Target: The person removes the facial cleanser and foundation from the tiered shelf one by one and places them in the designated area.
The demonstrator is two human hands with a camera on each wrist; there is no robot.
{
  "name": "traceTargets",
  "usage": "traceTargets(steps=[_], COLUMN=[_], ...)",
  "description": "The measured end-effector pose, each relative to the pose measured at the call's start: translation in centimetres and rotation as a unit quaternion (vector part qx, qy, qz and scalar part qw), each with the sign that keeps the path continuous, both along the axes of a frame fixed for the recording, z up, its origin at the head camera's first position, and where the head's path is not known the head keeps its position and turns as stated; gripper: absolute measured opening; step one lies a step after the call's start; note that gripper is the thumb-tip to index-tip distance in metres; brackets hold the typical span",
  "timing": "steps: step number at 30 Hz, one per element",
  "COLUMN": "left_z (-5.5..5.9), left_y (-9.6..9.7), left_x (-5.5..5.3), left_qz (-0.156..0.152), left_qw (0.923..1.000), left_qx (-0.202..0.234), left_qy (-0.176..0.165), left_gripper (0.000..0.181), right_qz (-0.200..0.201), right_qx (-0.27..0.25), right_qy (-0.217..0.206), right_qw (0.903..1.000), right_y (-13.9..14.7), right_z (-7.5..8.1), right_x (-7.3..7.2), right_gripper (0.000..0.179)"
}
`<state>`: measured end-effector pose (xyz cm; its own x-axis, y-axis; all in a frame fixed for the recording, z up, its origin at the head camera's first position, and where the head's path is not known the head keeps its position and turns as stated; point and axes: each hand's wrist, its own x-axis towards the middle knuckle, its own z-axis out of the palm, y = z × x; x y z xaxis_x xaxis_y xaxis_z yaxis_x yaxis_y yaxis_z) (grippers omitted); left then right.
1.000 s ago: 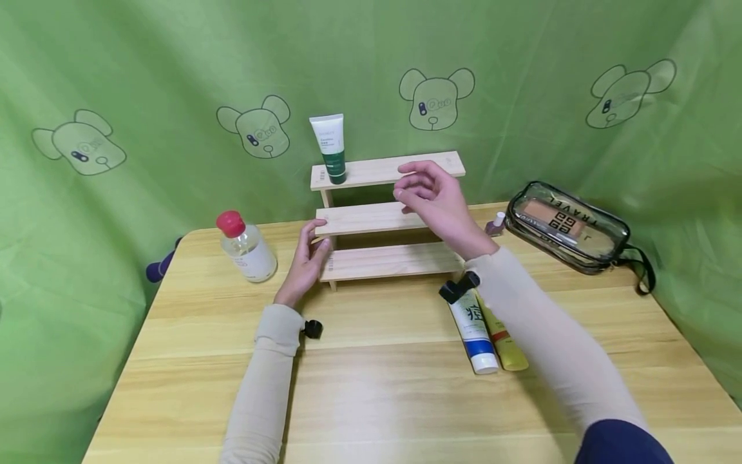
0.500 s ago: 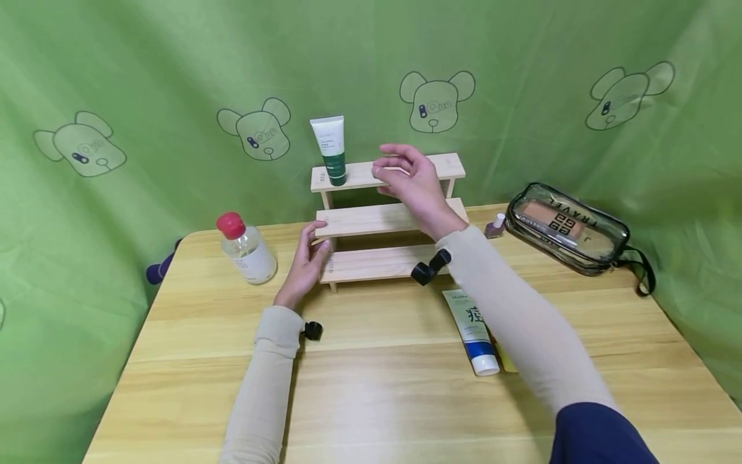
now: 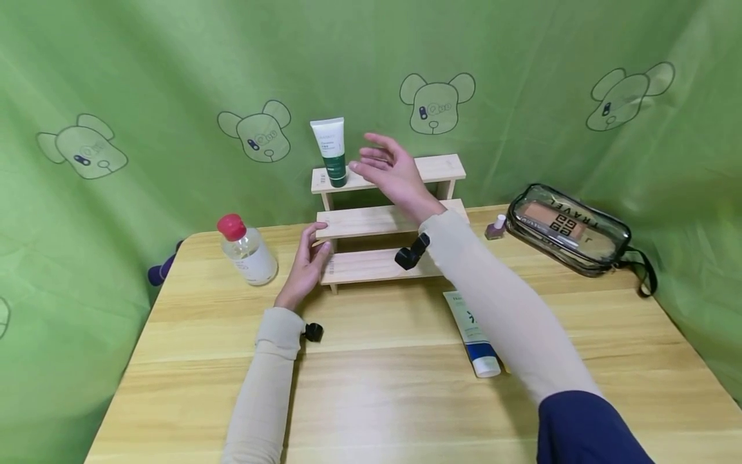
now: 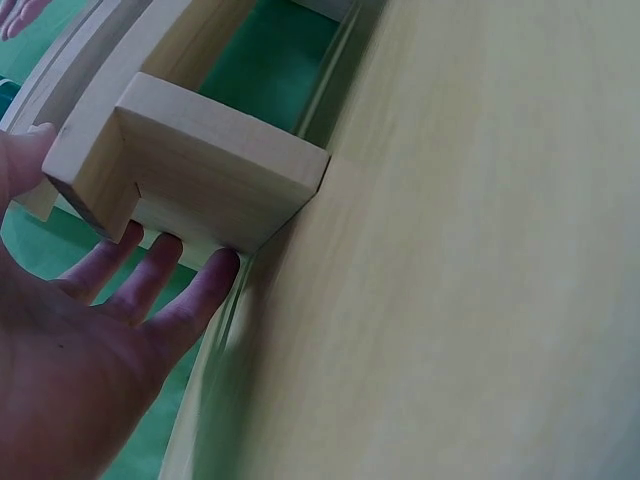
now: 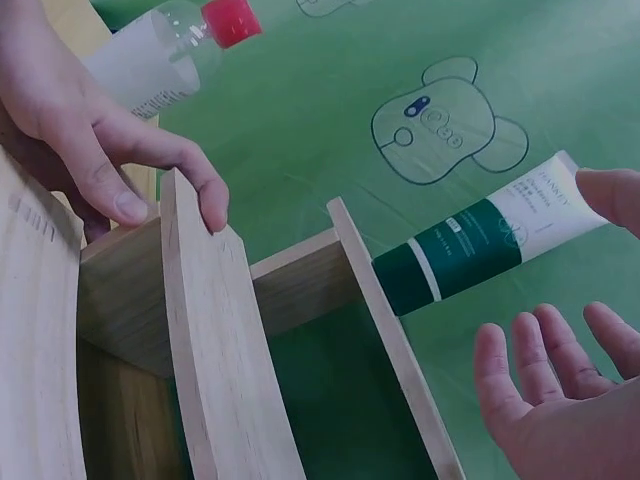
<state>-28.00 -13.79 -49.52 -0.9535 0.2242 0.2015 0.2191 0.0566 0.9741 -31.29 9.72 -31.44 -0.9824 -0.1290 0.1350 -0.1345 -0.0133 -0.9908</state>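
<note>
A three-tier wooden display stand (image 3: pixel 377 220) stands on the table, with a white-and-green squeeze tube (image 3: pixel 330 151) upright on its cap at the left end of the top tier. My left hand (image 3: pixel 303 264) holds the stand's left side. In the right wrist view its index finger bends over the middle shelf's edge, with the thumb lower down. Nothing is in my right hand (image 3: pixel 391 171), which hovers over the top tier just right of the tube. Its fingers are parted from the thumb; in the right wrist view the thumb (image 5: pixel 610 195) overlaps the tube's flat end.
Left of the stand is a clear bottle (image 3: pixel 249 254) with a red cap. A nail polish bottle (image 3: pixel 495 227) and a clear travel pouch (image 3: pixel 568 229) lie to the right. Another tube (image 3: pixel 472 335) lies partly under my right forearm. A green curtain (image 3: pixel 174 58) hangs behind.
My right hand has moved left and slightly up along the top tier toward the standing tube, its thumb and fingers spreading apart. My left hand stays on the stand.
</note>
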Motion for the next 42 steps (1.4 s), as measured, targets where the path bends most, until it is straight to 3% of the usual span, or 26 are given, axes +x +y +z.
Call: traceTargets(steps=[7, 14, 25, 42], left_z=[0.0, 0.1, 0.1, 0.2], left_y=[0.0, -0.1, 0.1, 0.0], left_x=[0.1, 0.1, 0.1, 0.1], left_qz=[0.009, 0.009, 0.006, 0.008], left_qw=[0.9999, 0.9999, 1.0000, 0.9999], left_qx=[-0.010, -0.008, -0.004, -0.007], left_qy=[0.003, 0.001, -0.001, 0.006], left_gripper=[0.046, 0.047, 0.048, 0.047], right_qz=[-0.001, -0.010, -0.013, -0.007], right_qx=[-0.005, 0.031, 0.038, 0.087], right_qy=[-0.008, 0.001, -0.008, 0.056], right_qw=[1.0000, 0.9995, 0.9992, 0.9946], right_y=[-1.3, -3.0, -4.4, -5.1], right_z=[-0.1, 0.0, -0.5, -1.3], right_x=[-1.2, -1.9, -2.9, -3.3], right_gripper=[0.077, 0.080, 0.068, 0.049])
